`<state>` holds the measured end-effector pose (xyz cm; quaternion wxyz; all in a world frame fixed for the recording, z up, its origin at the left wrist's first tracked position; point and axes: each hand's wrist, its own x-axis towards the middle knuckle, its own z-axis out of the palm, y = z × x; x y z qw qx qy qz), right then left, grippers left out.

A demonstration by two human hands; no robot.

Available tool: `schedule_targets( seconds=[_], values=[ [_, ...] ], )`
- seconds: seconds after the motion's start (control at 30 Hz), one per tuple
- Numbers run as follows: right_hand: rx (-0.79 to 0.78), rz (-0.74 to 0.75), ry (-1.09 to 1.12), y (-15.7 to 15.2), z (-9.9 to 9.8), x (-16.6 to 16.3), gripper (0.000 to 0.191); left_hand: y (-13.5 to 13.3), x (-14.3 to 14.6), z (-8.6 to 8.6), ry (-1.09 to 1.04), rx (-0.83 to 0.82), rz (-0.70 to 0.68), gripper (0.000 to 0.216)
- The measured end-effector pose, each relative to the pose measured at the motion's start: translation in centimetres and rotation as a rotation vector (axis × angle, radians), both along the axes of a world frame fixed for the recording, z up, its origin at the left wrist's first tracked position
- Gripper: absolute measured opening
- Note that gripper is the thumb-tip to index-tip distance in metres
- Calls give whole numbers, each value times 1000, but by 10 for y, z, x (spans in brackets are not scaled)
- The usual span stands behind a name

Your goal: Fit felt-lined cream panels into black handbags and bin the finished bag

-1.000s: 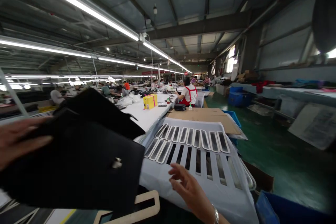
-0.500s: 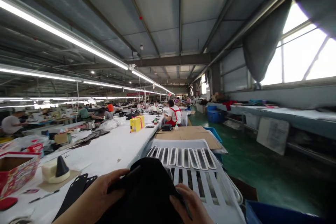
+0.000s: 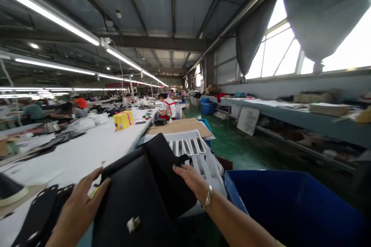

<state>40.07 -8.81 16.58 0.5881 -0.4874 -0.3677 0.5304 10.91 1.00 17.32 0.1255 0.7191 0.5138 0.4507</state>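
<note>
A black leather-look bag (image 3: 127, 189) with a flap fills the space in front of me. A small shiny metal-coloured piece (image 3: 133, 224) shows on its lower front. My left hand (image 3: 84, 200) is closed on the bag's upper left edge, thumb on the near side; a bit of yellow shows beside the thumb. My right hand (image 3: 193, 179), with a silver bracelet at the wrist, pinches the edge of the black flap (image 3: 165, 166), which stands away from the body. Black strap-like pieces with holes (image 3: 37, 212) lie on the white table left of my left hand.
A large blue bin (image 3: 269, 197) stands at the lower right. Pale-framed dark strips (image 3: 189, 147) lie on a surface beyond the bag. A yellow box (image 3: 123, 120) sits on the long white table (image 3: 95, 142). A person in red straps (image 3: 168, 107) sits farther ahead.
My view has swung right and the blue bin shows more fully. The black bag is now spread wider, its flap and metal piece visible, with my right hand at the flap edge.
</note>
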Motion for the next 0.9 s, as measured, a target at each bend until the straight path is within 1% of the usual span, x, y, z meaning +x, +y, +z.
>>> schedule_targets(
  seconds=[0.03,0.1,0.13,0.2,0.3,0.37,0.43,0.53,0.6,0.63,0.7,0.77,0.8,0.83,0.9],
  values=[
    [3,-24,55,3,-3,0,30,-6,4,-6,-18,-43,20,59],
    [-6,-53,124,9,-12,-1,26,-18,13,-19,-201,-184,9,65],
    [-11,-55,139,12,-16,-2,24,-24,18,-26,-277,-268,-13,63],
    [-23,-41,136,17,-25,-4,25,-33,27,-39,-462,-443,-87,57],
    [-35,-54,75,22,-37,-9,27,-39,31,-55,-759,-695,-254,53],
    [-42,-83,37,25,-43,-11,27,-39,28,-62,-902,-803,-321,52],
    [-31,-116,15,29,-49,-13,28,-37,22,-67,-987,-840,-336,50],
    [-5,-185,-20,35,-58,-15,29,-38,12,-70,-1065,-866,-330,42],
    [1,-237,-65,41,-65,-17,30,-41,9,-68,-1105,-906,-332,34],
    [3,-254,-89,44,-70,-18,31,-43,8,-65,-1131,-928,-357,31],
    [20,-264,-125,47,-79,-21,33,-45,7,-60,-1203,-964,-482,30],
    [40,-256,-163,48,-88,-23,35,-43,6,-54,-1292,-969,-635,38],
    [53,-250,-194,47,-91,-24,35,-40,6,-53,-1334,-971,-684,43],
    [70,-241,-239,45,-93,-25,35,-37,5,-52,-1365,-982,-711,44],
    [107,-219,-341,38,-93,-27,35,-30,5,-54,-1382,-1045,-731,38]
  ],
)
